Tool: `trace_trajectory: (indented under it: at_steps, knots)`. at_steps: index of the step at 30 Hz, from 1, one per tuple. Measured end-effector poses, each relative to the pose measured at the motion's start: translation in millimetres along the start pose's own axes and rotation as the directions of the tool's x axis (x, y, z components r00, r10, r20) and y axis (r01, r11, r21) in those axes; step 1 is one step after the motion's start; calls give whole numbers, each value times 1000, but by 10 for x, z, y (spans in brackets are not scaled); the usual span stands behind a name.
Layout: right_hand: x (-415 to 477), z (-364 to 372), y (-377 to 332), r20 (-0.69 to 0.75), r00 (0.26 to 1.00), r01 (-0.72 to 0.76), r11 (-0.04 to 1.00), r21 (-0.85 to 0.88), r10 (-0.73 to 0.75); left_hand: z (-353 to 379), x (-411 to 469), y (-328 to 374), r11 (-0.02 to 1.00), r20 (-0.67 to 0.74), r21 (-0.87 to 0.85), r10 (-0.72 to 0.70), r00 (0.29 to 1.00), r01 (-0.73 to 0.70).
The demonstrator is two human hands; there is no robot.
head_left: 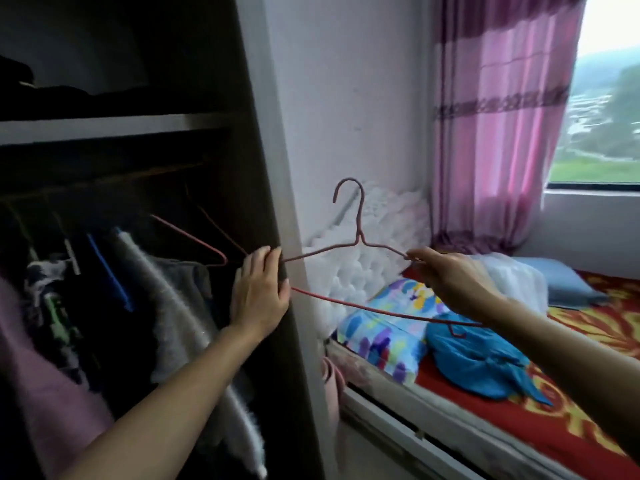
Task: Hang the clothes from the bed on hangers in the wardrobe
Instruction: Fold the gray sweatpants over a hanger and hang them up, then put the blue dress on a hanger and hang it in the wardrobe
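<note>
A red wire hanger (358, 220) is held upright between the open wardrobe (256, 168) and the bed (571, 431). My left hand (259, 289) grips the hanger's left end right at the wardrobe's side panel. My right hand (450, 275) pinches its right shoulder. No garment is on this hanger. A crumpled blue garment (478, 362) lies on the red and yellow bed sheet, below my right forearm. Inside the wardrobe, several clothes (173, 306) hang from a dark rod (104, 181), and an empty red hanger (194, 240) hangs among them.
A colourful patterned pillow (381, 330) and a blue pillow (561, 282) lie at the head of the bed, against a white tufted headboard (346, 271). A pink curtain (502, 133) hangs beside the window (609, 98). A wardrobe shelf (104, 128) sits above the rod.
</note>
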State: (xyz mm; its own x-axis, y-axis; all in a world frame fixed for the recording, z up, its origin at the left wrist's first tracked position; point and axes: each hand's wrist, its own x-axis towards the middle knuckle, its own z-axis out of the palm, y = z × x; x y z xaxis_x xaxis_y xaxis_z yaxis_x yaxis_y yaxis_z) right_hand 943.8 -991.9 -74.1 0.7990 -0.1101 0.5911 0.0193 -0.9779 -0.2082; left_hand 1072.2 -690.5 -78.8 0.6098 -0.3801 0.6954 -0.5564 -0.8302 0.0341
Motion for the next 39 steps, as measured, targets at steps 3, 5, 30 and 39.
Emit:
trace_trajectory:
  at_steps: [3,5,30,39]
  knots:
    - [-394,-282,693,-50,999,14,999,-44,-17,270,120,730,999,71,-6,47,996,-46]
    - [-681,-474,1234,-37,999,-22,997,-80,19,553,180,1316,996,117,-70,71,991,-63]
    - [-2713,-378,5699,154,466,-885,463,58,871,4380,28,5750,873,678,-464,457,575,-148]
    - [-2670,800,7270,-4,-1,-984,-1,178,1000,6026,478,6220,876,841,-431,477,254,-218]
